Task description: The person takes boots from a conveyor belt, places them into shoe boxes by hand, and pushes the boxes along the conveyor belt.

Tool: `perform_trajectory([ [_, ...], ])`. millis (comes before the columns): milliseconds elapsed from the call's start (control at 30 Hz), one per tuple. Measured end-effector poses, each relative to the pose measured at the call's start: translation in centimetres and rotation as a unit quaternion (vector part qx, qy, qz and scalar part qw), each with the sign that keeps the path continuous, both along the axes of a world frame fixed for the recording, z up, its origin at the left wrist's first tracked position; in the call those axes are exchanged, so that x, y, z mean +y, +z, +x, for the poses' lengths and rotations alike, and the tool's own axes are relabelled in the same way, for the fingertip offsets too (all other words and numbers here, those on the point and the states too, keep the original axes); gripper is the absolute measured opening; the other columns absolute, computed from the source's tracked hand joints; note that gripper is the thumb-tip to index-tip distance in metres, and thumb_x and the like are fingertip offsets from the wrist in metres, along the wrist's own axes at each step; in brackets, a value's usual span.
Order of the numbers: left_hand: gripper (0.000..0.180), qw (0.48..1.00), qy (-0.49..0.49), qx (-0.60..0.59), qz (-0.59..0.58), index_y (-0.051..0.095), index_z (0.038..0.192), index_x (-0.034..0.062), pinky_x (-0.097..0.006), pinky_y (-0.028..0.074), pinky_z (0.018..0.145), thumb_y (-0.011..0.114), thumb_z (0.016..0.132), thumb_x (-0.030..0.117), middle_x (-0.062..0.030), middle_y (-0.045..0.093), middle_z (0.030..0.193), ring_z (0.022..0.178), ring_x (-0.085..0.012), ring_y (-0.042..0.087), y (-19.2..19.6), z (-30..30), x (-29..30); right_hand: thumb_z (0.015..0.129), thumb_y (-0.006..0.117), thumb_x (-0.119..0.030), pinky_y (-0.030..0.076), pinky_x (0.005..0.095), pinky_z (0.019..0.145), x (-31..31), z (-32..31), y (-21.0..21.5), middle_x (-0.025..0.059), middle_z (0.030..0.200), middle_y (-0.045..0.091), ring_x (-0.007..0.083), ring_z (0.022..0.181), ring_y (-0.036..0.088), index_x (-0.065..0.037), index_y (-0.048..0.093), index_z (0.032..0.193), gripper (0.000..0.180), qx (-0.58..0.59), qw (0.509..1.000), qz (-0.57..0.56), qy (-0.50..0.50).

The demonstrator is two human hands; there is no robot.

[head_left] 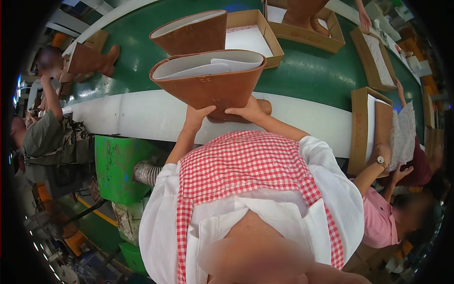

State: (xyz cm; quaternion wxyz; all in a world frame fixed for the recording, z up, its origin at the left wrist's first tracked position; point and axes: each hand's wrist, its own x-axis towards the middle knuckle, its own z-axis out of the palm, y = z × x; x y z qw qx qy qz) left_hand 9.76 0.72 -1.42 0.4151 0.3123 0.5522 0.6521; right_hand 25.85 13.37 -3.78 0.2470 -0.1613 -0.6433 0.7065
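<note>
Left hand: I see it curled against the lower left flank of the near brown boot, fingers spread upward on the leather, gripping it.
Right hand: I see it clasped on the lower right of the same boot, fingers laid flat along the shaft's narrow end, gripping it.
Near brown boot: held up between both hands, directly above them, its wide opening tilted toward me and stuffed with white paper; it hangs over the white edge of the counter.
Second brown boot: just behind the first, over the green belt, not touched by either hand as far as I can tell.
Open cardboard box: behind the boots, to the right.
Arms: both forearms rise from my white sleeves and converge at the boot, elbows bent
</note>
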Motion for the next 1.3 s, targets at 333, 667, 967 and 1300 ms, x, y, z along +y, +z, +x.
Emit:
perform_trajectory([
  [333,0.068,0.986,0.091,-0.079,0.113,0.041,0.126,0.0005,-0.035,0.041,0.094,0.074,0.069,0.019,-0.0090,0.051,0.121,0.111,-0.0233,0.050,1.3,1.0,-0.8,0.069,0.080,-0.023,0.038,0.0342,0.097,-0.8,1.0,1.9,0.0123,0.124,0.051,0.0207,0.116,0.047,0.000,0.042,0.128,0.074,0.013,0.994,-0.090,0.058],
  [667,0.071,0.998,0.007,-0.048,-0.029,0.046,0.124,0.0028,-0.034,0.041,0.092,0.080,0.065,0.022,-0.0081,0.054,0.115,0.106,-0.0209,0.050,-2.6,-0.8,-6.0,0.072,0.077,-0.032,0.043,0.0304,0.087,0.9,0.6,10.9,0.0116,0.108,0.060,0.0170,0.100,0.055,0.005,0.049,0.118,0.066,0.061,0.991,0.075,0.090],
  [967,0.067,0.990,-0.035,-0.137,-0.015,0.043,0.128,0.0020,-0.036,0.040,0.095,0.075,0.071,0.014,-0.0122,0.054,0.119,0.113,-0.0242,0.049,-1.5,-4.4,-7.7,0.094,0.047,-0.030,0.047,0.0315,0.079,9.7,-4.9,8.4,0.0151,0.096,0.063,0.0207,0.085,0.063,0.000,0.055,0.097,0.031,0.067,0.991,-0.011,-0.113],
  [1300,0.068,0.969,-0.056,-0.239,-0.007,0.040,0.131,0.0015,-0.038,0.039,0.097,0.074,0.072,0.011,-0.0142,0.052,0.123,0.117,-0.0262,0.048,0.1,-8.6,-0.4,0.066,0.079,-0.017,0.046,0.0318,0.089,16.0,-12.2,-0.3,0.0153,0.114,0.060,0.0223,0.104,0.056,0.002,0.053,0.119,0.062,-0.137,0.989,0.048,0.026],
])
